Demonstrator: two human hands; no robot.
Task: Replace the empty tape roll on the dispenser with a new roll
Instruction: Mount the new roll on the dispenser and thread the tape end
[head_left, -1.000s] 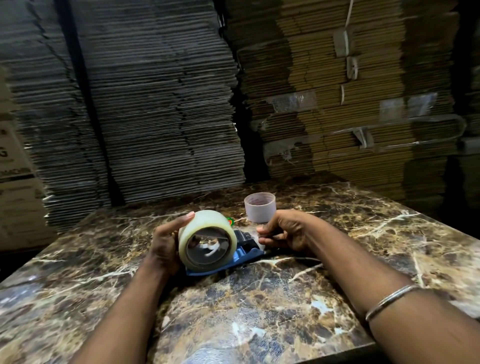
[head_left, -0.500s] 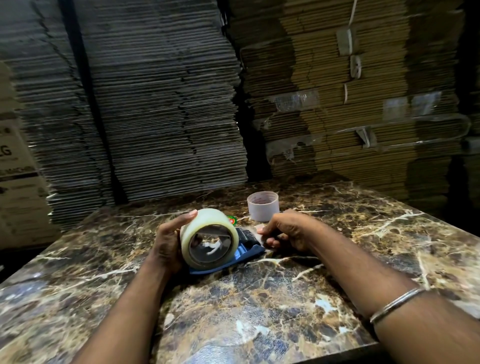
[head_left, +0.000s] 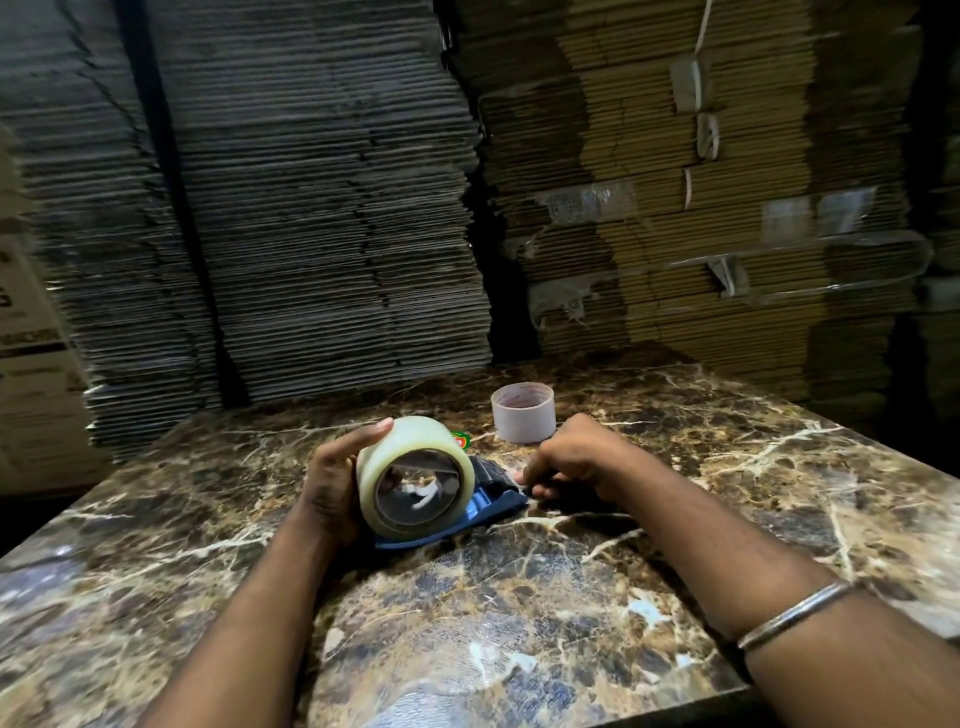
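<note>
Behind the bench, cardboard stacks (head_left: 332, 208): several tall piles of flattened boxes, exact count unclear; left edge blurred, tops cut off.
Bench (head_left: 727, 467): one, marbled brown; front corners out of frame.
Hands: two. Left hand (head_left: 332, 483) wrapped round the new roll, fingers (head_left: 371, 434) over its top. Right hand (head_left: 571, 457) curled at the dispenser's end; what its fingers pinch, impossible to tell.
New roll (head_left: 415, 475): one, clear tape, standing on edge on the dispenser.
Dispenser (head_left: 491, 493): one, blue, on the bench, mostly hidden.
Empty roll (head_left: 523, 413): one core, upright, just behind the right hand.
Bangle (head_left: 792, 616): one, right forearm.
</note>
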